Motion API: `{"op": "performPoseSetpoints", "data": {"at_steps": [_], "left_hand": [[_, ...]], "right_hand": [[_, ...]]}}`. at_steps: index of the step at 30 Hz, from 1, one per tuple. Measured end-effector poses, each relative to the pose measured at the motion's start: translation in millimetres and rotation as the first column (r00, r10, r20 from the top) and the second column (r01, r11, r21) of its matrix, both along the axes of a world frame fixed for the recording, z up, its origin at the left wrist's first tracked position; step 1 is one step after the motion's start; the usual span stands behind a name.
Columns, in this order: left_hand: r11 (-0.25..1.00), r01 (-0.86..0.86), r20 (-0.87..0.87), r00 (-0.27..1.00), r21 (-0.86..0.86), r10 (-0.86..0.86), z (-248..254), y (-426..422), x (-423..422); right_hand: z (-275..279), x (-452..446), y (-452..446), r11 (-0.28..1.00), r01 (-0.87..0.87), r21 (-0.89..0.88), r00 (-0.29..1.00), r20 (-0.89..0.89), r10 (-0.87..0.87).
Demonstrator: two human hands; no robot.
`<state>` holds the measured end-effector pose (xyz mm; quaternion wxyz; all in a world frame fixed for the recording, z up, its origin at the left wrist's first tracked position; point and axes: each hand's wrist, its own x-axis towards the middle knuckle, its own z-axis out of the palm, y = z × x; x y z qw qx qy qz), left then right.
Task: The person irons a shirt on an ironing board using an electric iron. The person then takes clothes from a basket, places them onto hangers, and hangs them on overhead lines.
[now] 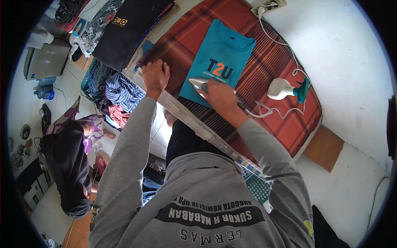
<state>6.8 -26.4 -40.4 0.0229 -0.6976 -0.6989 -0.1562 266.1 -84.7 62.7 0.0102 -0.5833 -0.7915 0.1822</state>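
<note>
A folded teal T-shirt [223,51] with a T2U print lies on the red and brown cloth [178,37] covering the table. My right hand [221,97] is wrapped round an iron [199,84], whose pointed tip rests on the lower left part of the shirt. The iron's white cord [289,110] runs off to the right. My left hand [156,74] lies at the near left edge of the table, on the cloth, left of the shirt; its fingers are curled, and I cannot make out whether anything is under them.
A white and teal spray bottle [281,89] lies on the cloth at right. Dark folded garments [124,31] are at the upper left, above a basket of clothes [120,93]. Another person [68,157] sits on the floor at left. A power socket [269,5] is at the top.
</note>
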Motion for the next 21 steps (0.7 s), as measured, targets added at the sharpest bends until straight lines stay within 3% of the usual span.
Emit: {"op": "performPoseSetpoints", "data": {"at_steps": [6, 8, 12, 17, 19, 21], "left_hand": [[1.000, 0.009, 0.021, 1.000, -0.012, -0.009, 4, 0, 0], [1.000, 0.012, 0.024, 1.000, -0.015, -0.012, 2, 1, 1], [1.000, 0.007, 0.040, 0.999, -0.005, -0.007, 1, -3, -1], [0.999, 0.019, 0.025, 1.000, 0.031, -0.019, 3, -8, 4], [0.986, -0.075, 0.279, 0.960, 0.148, 0.031, 3, -19, 8], [0.964, -0.265, 0.570, 0.792, -0.002, 0.219, 31, -59, 43]], "right_hand": [[-14, -26, 12, 0.997, -0.069, 0.037, 0.991, -0.112, 0.073], [-9, -8, -1, 0.978, -0.207, 0.034, 0.972, -0.109, 0.210], [-6, 31, -44, 0.977, -0.213, -0.001, 0.974, -0.083, 0.212], [0, 66, -82, 0.995, -0.097, -0.036, 0.995, -0.034, 0.096], [-2, 80, -99, 0.999, -0.044, -0.004, 0.999, -0.004, 0.044], [-7, 97, -118, 0.999, 0.043, 0.009, 0.998, 0.045, -0.043]]}}
